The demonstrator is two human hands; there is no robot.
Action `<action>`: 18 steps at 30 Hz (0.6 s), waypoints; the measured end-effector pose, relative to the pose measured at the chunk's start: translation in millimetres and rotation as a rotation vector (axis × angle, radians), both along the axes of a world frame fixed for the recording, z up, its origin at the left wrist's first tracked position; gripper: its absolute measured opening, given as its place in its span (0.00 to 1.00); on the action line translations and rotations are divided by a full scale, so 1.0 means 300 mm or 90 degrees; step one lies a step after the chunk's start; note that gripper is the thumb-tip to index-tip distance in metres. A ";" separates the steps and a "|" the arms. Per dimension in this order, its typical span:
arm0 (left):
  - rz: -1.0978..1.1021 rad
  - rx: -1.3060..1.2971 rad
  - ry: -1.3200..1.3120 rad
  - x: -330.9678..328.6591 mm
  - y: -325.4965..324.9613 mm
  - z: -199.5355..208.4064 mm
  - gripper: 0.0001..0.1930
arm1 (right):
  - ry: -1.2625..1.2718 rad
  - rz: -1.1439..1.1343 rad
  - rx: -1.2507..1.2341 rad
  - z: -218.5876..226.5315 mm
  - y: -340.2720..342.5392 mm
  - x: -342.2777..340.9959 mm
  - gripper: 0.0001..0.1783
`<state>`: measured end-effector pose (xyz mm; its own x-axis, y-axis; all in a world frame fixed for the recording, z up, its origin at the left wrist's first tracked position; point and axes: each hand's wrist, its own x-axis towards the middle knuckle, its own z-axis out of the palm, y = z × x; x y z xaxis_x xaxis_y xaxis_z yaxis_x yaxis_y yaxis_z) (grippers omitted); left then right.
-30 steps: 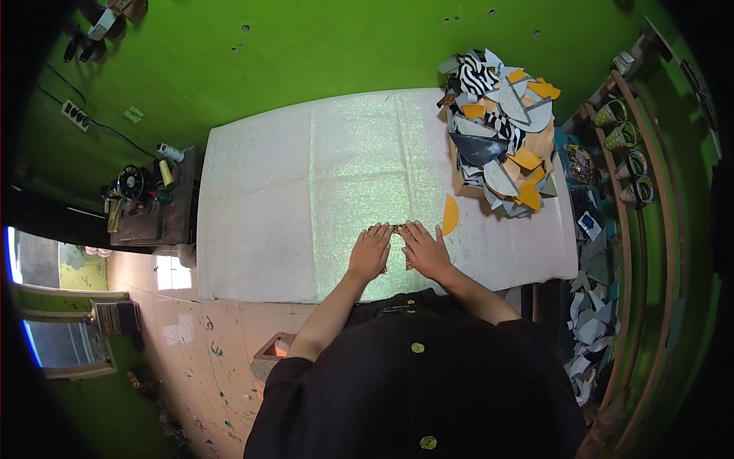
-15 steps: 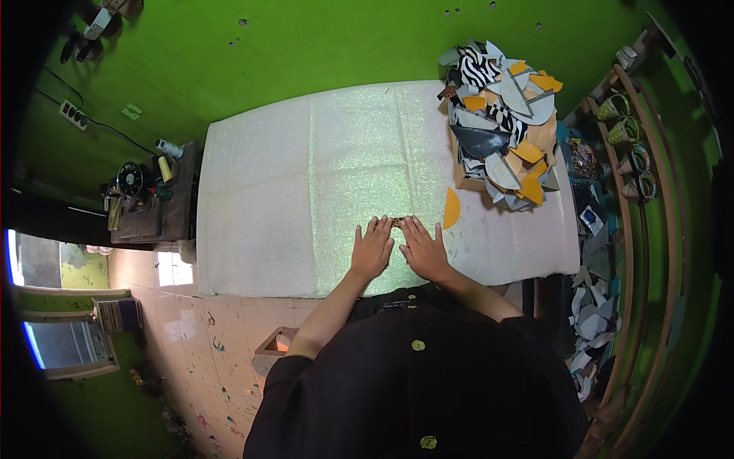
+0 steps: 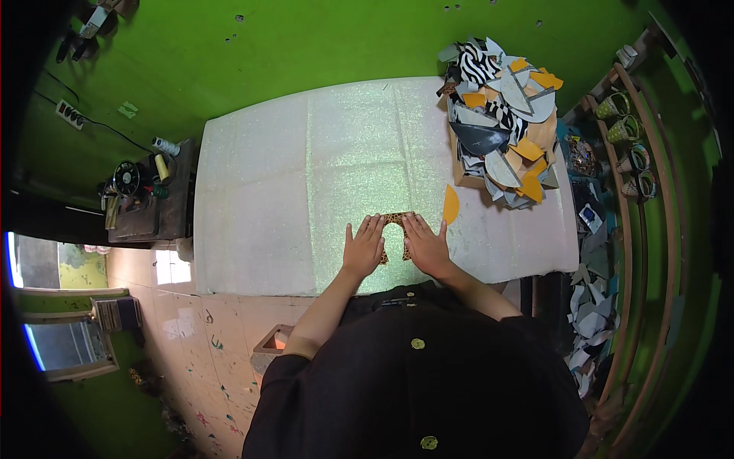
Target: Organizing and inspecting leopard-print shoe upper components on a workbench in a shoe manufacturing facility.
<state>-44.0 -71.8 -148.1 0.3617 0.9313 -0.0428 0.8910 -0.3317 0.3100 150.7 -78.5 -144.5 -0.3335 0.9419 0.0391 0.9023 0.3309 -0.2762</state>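
Note:
A leopard-print piece (image 3: 394, 218), shaped like an arch with two short legs, lies on the pale shimmering sheet (image 3: 252, 191) that covers the table. My left hand (image 3: 363, 243) rests flat over its left side, fingers stretched out. Over its right side lies my right hand (image 3: 427, 243), also flat with the fingers extended. Parts of the piece are hidden under both hands; the top edge and the leg ends show. Just beyond my right fingertips is a yellow half-round piece (image 3: 451, 204).
At the back right stands a box (image 3: 468, 177) heaped with grey, yellow and zebra-print cut pieces. A sewing machine (image 3: 130, 180) with thread spools is on the left. Small woven baskets (image 3: 627, 130) hang at the right, above a pile of scraps (image 3: 592, 314).
My hands have moved slightly apart, the left one leftward. More of the leopard-print piece shows now, spread into an arch between them.

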 end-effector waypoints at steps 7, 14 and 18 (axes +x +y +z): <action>0.046 0.006 -0.092 0.005 0.027 0.092 0.24 | 0.126 -0.035 -0.006 0.077 0.000 0.025 0.24; 0.095 0.182 -0.286 0.064 0.102 0.169 0.11 | 0.278 -0.142 0.173 0.164 0.056 0.131 0.17; 0.070 0.213 -0.265 0.079 0.141 0.182 0.07 | 0.334 -0.217 0.283 0.245 0.106 0.186 0.15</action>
